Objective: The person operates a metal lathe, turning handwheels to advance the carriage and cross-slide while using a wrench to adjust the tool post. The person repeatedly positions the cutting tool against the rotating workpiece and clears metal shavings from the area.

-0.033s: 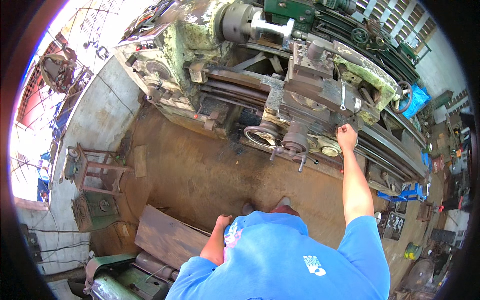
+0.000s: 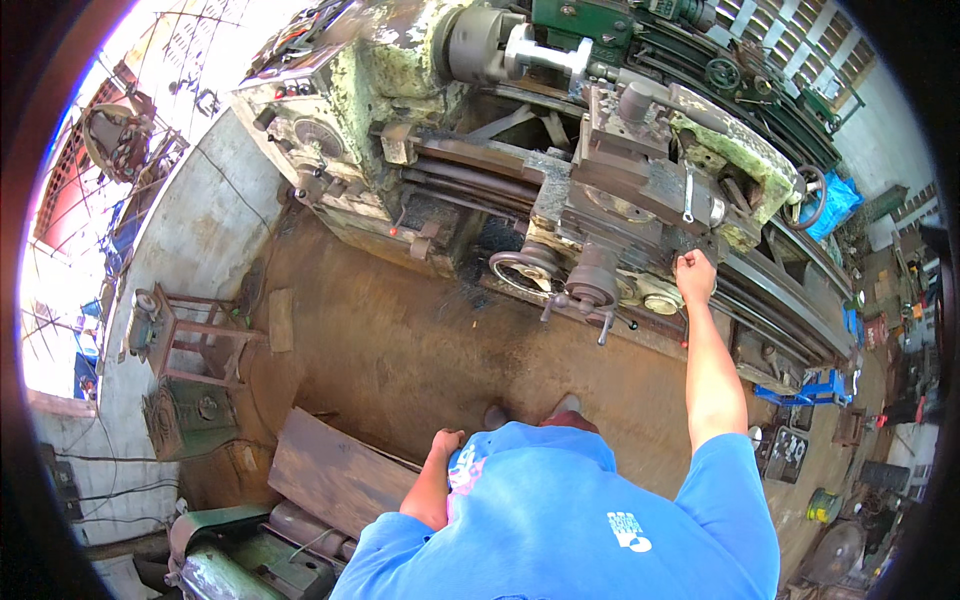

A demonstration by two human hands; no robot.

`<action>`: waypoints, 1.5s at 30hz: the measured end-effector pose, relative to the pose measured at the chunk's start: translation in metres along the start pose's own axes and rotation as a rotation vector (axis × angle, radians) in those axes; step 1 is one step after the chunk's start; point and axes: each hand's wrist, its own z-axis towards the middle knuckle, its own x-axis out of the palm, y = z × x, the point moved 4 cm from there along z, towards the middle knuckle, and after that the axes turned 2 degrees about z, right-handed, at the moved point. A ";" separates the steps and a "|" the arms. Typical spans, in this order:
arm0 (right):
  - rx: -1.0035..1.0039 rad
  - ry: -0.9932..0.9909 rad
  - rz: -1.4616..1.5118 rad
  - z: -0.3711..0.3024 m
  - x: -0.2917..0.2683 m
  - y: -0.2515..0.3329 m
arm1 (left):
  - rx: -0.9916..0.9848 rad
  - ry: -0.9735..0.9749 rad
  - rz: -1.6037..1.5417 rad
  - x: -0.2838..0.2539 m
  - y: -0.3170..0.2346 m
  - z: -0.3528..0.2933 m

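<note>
From where I stand, the lathe is right in front of the person in the blue shirt, running across the floor. The right arm reaches forward, and the right hand is at the near right edge of the carriage, its grip curled with the fingers together; I cannot tell whether it is clamped on anything. The left arm is bent, with the left hand low beside the body near the shirt's hem; that grip looks curled too, but I cannot make out whether something is in it. A spanner lies on the carriage just beyond the right hand. To the left of that hand are a handwheel and some handles. At the far side, the chuck carries a shiny workpiece, with the tool post near it on the right. A green machine is behind. Off to the left is a stool, and a brown board lies near the left elbow.
</note>
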 end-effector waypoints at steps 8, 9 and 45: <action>-0.003 -0.003 -0.039 -0.001 0.000 0.002 | -0.015 0.009 0.041 0.002 -0.001 0.004; -0.007 -0.006 -0.035 -0.001 0.000 0.002 | -0.014 0.010 0.053 0.002 -0.001 0.003; 0.033 -0.047 -0.004 0.000 0.000 -0.004 | -0.042 0.020 -0.044 -0.001 -0.005 -0.006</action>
